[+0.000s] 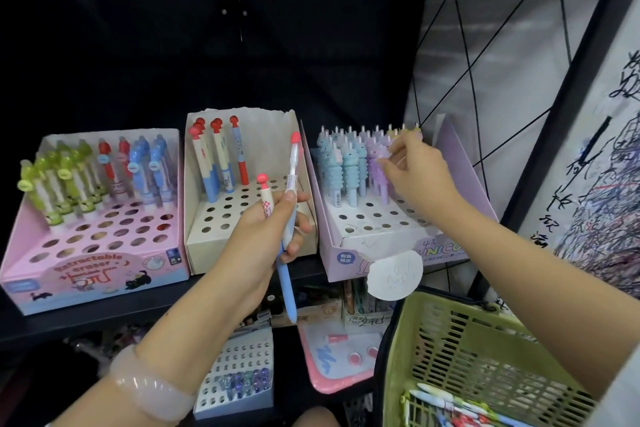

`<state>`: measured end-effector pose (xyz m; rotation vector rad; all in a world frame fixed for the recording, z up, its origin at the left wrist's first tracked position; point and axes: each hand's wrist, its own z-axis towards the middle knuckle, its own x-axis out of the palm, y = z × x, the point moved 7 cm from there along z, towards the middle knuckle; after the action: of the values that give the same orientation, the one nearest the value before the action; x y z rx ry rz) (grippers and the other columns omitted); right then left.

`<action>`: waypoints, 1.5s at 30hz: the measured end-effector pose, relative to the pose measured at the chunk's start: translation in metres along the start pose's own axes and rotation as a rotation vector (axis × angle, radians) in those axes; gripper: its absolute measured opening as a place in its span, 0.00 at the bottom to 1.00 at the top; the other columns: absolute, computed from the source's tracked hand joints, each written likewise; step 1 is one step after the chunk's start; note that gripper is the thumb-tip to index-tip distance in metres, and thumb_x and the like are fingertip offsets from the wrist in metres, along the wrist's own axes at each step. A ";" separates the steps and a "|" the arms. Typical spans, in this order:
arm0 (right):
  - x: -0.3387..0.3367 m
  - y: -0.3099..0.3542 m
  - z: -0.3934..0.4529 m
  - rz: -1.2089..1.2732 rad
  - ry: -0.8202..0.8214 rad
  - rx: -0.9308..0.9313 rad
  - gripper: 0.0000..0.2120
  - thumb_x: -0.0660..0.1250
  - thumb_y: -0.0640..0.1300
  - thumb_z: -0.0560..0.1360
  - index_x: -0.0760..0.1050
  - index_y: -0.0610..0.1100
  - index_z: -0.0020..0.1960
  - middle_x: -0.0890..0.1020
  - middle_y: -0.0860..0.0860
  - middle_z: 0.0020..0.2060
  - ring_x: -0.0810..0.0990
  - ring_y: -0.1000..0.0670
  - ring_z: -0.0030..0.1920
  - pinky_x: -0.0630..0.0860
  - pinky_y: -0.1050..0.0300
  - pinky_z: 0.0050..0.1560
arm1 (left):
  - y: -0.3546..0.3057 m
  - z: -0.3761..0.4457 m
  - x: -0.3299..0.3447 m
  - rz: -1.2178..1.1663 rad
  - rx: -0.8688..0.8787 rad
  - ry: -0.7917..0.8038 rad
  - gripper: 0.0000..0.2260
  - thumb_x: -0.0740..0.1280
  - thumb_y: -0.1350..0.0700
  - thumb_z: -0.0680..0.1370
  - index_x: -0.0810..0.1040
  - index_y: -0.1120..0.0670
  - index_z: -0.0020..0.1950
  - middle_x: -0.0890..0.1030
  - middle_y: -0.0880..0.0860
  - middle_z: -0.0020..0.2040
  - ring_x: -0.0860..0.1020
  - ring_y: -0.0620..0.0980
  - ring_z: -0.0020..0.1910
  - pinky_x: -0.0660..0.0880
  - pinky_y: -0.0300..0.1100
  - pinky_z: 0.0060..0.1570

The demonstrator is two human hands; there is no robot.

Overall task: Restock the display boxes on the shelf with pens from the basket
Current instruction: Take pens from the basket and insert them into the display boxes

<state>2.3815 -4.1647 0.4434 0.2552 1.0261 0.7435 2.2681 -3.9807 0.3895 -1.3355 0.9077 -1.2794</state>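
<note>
— Black shelving (104, 315) was seen against a dark back panel, with a grey sheet crossed by black lines to the right. What was set along the shelf?

— Three display boxes were ranged side by side. The pink box (20, 267) at the left was part filled with green, red and blue retractable erasers. The cream box (194, 236) in the middle was stocked with only a few red-capped pens (216, 156) at its back, most of its holes being bare. The lilac box (349, 246) at the right was packed at the rear with blue and purple unicorn pens (349, 166).

— And the hands?

— Two pens were gripped in the left hand (266, 236), fingers curled round them: a short pink-checked pen (267, 198) and a long blue pen (288, 246) with a red cap, both held roughly upright in front of the cream box, so that part of its front was hidden. A pale bangle (149, 388) was worn on that wrist. The right hand (420, 173) was reached over the lilac box, fingertips pinched at the top of a purple pen; the grip itself was blurred.

— Where was the basket?

— The green basket (450, 340) was seen at the lower right, with several pens (446, 402) lying in its bottom. A white round tag (394, 276) was hung off the lilac box, just above the basket rim. More stationery boxes were glimpsed on the shelf below
</note>
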 end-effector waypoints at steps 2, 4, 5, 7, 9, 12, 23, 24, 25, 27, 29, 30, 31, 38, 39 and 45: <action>-0.012 0.023 -0.006 0.027 -0.154 -0.075 0.04 0.64 0.43 0.77 0.71 0.44 0.50 0.76 0.52 0.44 0.75 0.50 0.42 0.72 0.53 0.48 | -0.001 -0.002 -0.001 -0.003 0.005 0.021 0.13 0.55 0.51 0.81 0.77 0.55 0.52 0.75 0.49 0.27 0.65 0.43 0.20 0.62 0.33 0.20; -0.003 0.049 -0.011 0.293 -0.052 -0.092 0.04 0.61 0.42 0.78 0.74 0.46 0.50 0.77 0.55 0.42 0.75 0.57 0.40 0.73 0.60 0.47 | 0.000 -0.005 -0.001 -0.030 0.003 0.047 0.14 0.55 0.51 0.81 0.78 0.55 0.52 0.75 0.50 0.27 0.65 0.43 0.20 0.62 0.33 0.20; 0.010 0.062 -0.015 0.465 0.099 -0.052 0.07 0.59 0.42 0.79 0.75 0.45 0.52 0.78 0.56 0.42 0.77 0.59 0.40 0.75 0.63 0.44 | 0.000 -0.006 -0.001 -0.042 0.000 0.058 0.14 0.55 0.51 0.81 0.79 0.55 0.52 0.75 0.50 0.27 0.64 0.43 0.19 0.62 0.33 0.20; 0.038 0.084 -0.027 0.710 0.383 0.042 0.11 0.56 0.43 0.81 0.76 0.43 0.54 0.81 0.51 0.43 0.80 0.57 0.43 0.79 0.66 0.43 | 0.000 -0.009 -0.002 -0.050 0.000 0.072 0.15 0.55 0.51 0.81 0.79 0.54 0.52 0.76 0.51 0.27 0.63 0.43 0.19 0.61 0.33 0.20; 0.051 0.101 -0.033 0.866 0.495 0.065 0.12 0.55 0.42 0.81 0.77 0.41 0.50 0.82 0.47 0.43 0.81 0.54 0.41 0.79 0.65 0.45 | -0.002 -0.013 -0.009 -0.065 0.003 0.074 0.15 0.55 0.50 0.80 0.79 0.54 0.52 0.77 0.52 0.28 0.63 0.43 0.18 0.60 0.33 0.20; 0.058 0.119 -0.033 1.022 0.515 0.065 0.09 0.58 0.41 0.80 0.76 0.42 0.46 0.80 0.45 0.42 0.80 0.55 0.38 0.78 0.65 0.42 | -0.009 -0.018 -0.030 -0.083 0.016 0.053 0.15 0.54 0.50 0.80 0.78 0.56 0.51 0.77 0.53 0.27 0.62 0.43 0.17 0.60 0.33 0.19; 0.102 0.209 -0.039 1.100 0.630 0.003 0.10 0.60 0.44 0.80 0.77 0.40 0.46 0.79 0.51 0.35 0.78 0.58 0.35 0.77 0.66 0.40 | -0.026 -0.041 -0.126 -0.174 0.001 -0.091 0.14 0.58 0.47 0.78 0.71 0.58 0.45 0.74 0.51 0.26 0.60 0.42 0.18 0.59 0.32 0.18; 0.103 0.216 -0.034 1.054 0.555 -0.011 0.10 0.60 0.44 0.79 0.77 0.40 0.45 0.80 0.51 0.34 0.78 0.58 0.34 0.77 0.67 0.40 | -0.027 -0.043 -0.138 -0.171 0.009 -0.144 0.13 0.57 0.49 0.79 0.71 0.58 0.44 0.75 0.52 0.27 0.61 0.42 0.18 0.60 0.32 0.18; 0.103 0.222 -0.027 1.015 0.466 -0.020 0.09 0.61 0.43 0.79 0.77 0.40 0.45 0.80 0.51 0.34 0.79 0.59 0.34 0.78 0.67 0.39 | -0.028 -0.045 -0.150 -0.179 0.005 -0.190 0.12 0.57 0.50 0.80 0.70 0.58 0.44 0.75 0.52 0.27 0.62 0.43 0.18 0.60 0.32 0.18; 0.102 0.233 -0.016 0.946 0.315 -0.040 0.06 0.63 0.42 0.78 0.76 0.40 0.46 0.81 0.50 0.35 0.79 0.58 0.33 0.79 0.65 0.40 | -0.030 -0.051 -0.169 -0.221 -0.021 -0.211 0.10 0.58 0.52 0.80 0.69 0.58 0.45 0.76 0.54 0.28 0.64 0.44 0.18 0.61 0.33 0.17; 0.107 0.243 -0.007 0.885 0.248 -0.069 0.04 0.65 0.41 0.77 0.74 0.41 0.48 0.82 0.47 0.36 0.80 0.55 0.35 0.80 0.60 0.43 | -0.037 -0.058 -0.183 -0.268 -0.041 -0.182 0.10 0.57 0.52 0.80 0.68 0.57 0.43 0.76 0.57 0.30 0.65 0.46 0.19 0.63 0.35 0.18; 0.111 0.247 -0.004 0.852 0.233 -0.086 0.03 0.66 0.41 0.76 0.73 0.42 0.48 0.82 0.47 0.36 0.80 0.53 0.35 0.81 0.58 0.44 | -0.041 -0.062 -0.188 -0.287 -0.038 -0.177 0.09 0.56 0.53 0.79 0.67 0.56 0.42 0.76 0.58 0.32 0.66 0.47 0.20 0.64 0.36 0.19; 0.115 0.252 -0.001 0.807 0.221 -0.108 0.03 0.66 0.42 0.76 0.72 0.44 0.47 0.81 0.49 0.35 0.81 0.53 0.36 0.81 0.58 0.45 | -0.046 -0.065 -0.193 -0.295 -0.027 -0.182 0.08 0.55 0.54 0.79 0.66 0.55 0.42 0.76 0.58 0.32 0.66 0.48 0.21 0.65 0.36 0.20; 0.146 0.282 0.005 0.374 0.183 -0.306 0.05 0.64 0.44 0.77 0.73 0.41 0.49 0.83 0.45 0.36 0.76 0.54 0.31 0.68 0.73 0.29 | -0.067 -0.070 -0.224 -0.123 0.085 -0.377 0.11 0.53 0.55 0.83 0.70 0.58 0.45 0.78 0.55 0.37 0.70 0.44 0.22 0.68 0.35 0.20; 0.150 0.284 0.004 0.347 0.212 -0.311 0.06 0.63 0.44 0.77 0.73 0.41 0.49 0.83 0.46 0.35 0.75 0.55 0.30 0.68 0.72 0.29 | -0.068 -0.071 -0.226 -0.089 0.104 -0.390 0.11 0.54 0.54 0.83 0.72 0.58 0.47 0.79 0.53 0.35 0.70 0.45 0.22 0.68 0.35 0.20; 0.171 0.294 0.004 -0.085 0.236 -0.424 0.13 0.64 0.52 0.76 0.75 0.45 0.55 0.78 0.48 0.50 0.72 0.48 0.56 0.68 0.55 0.42 | -0.064 -0.069 -0.227 -0.063 0.104 -0.350 0.12 0.54 0.57 0.82 0.77 0.57 0.52 0.73 0.48 0.26 0.64 0.42 0.20 0.60 0.32 0.17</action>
<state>2.3072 -3.8355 0.4819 -0.2461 1.0663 0.9075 2.1589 -3.7613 0.3987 -1.4564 0.5520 -1.0788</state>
